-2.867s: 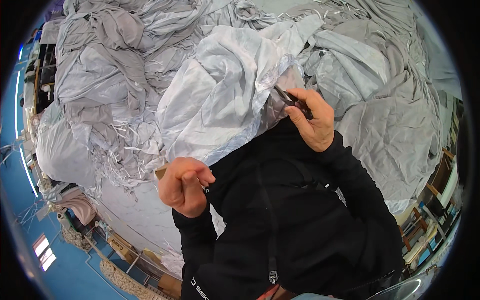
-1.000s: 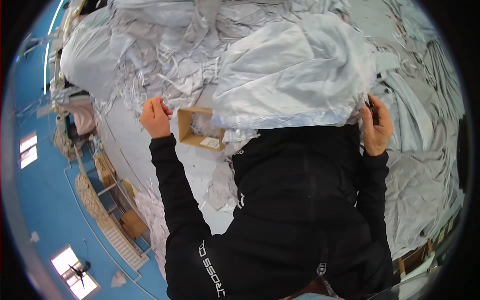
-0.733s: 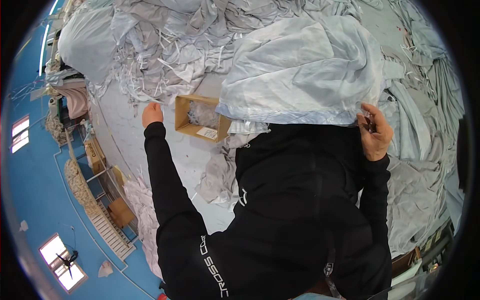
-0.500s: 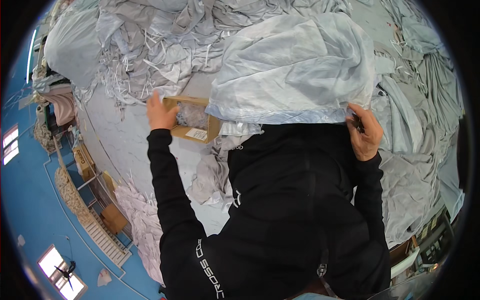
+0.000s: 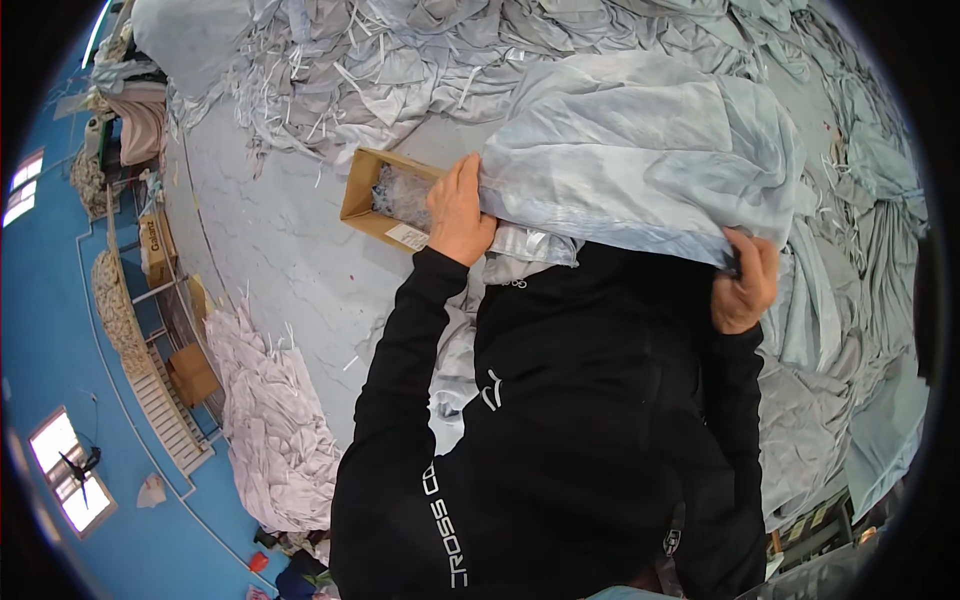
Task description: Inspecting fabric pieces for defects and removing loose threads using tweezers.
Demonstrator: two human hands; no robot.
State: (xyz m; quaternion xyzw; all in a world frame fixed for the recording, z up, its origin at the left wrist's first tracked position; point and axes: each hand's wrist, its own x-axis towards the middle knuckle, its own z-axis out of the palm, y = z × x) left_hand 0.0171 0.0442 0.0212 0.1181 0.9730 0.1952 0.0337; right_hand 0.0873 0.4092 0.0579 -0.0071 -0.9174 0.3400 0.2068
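Note:
A pale blue-grey cloth (image 5: 640,150) lies bunched in front of me, its near hem running across my waist. At its left end my left hand (image 5: 462,212) is closed on the edge, fingers pressed together, with the fingertips partly hidden against the fabric. My right hand (image 5: 748,283) is at the right end of the hem, its fingers curled round a small dark object (image 5: 733,262) that is too covered to name. Just left of my left hand stands an open cardboard box (image 5: 362,205) with bluish-clear, crumpled-looking contents, partly hidden by that hand.
Heaps of grey cloth with white ties (image 5: 400,75) spread along the far side. More grey cloth (image 5: 815,410) is piled at my right, and a pinkish pile (image 5: 270,420) lies at left. Beyond it, a white slatted rack (image 5: 175,425) stands by the blue wall (image 5: 60,330).
My left hand has moved right, from the box's left side to the cloth's left edge. My right hand stays at the hem with the dark object. The whole view has shifted.

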